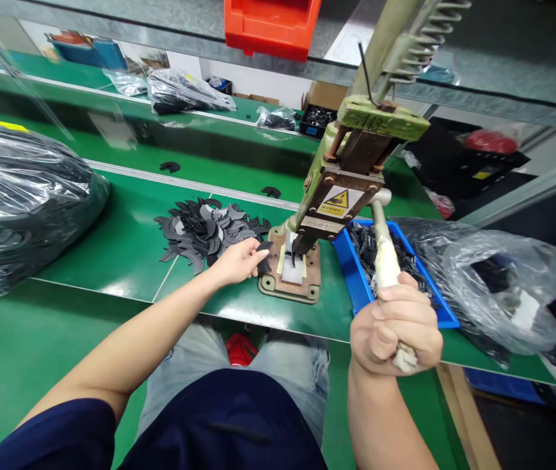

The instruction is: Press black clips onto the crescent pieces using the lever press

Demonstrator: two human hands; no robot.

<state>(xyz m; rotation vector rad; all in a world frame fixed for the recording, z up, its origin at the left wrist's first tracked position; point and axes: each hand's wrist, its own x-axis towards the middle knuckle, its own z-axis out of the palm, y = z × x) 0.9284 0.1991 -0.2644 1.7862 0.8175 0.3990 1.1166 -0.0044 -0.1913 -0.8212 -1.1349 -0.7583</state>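
A green hand press (341, 176) stands on the green table (111, 248), with a white plate (293, 271) on its rusty base. My right hand (395, 326) is closed round the press's white-wrapped lever handle (384, 258). My left hand (239, 261) pinches a small black curved piece (264, 247) just left of the press base. A pile of the same black curved pieces (209, 230) lies behind that hand.
A blue tray (356, 281) of black parts sits right of the press, beside a clear plastic bag (493, 281). A large bag of black pieces (18, 202) fills the left. An orange bin (271, 26) hangs overhead. More bags (185, 91) lie on the far bench.
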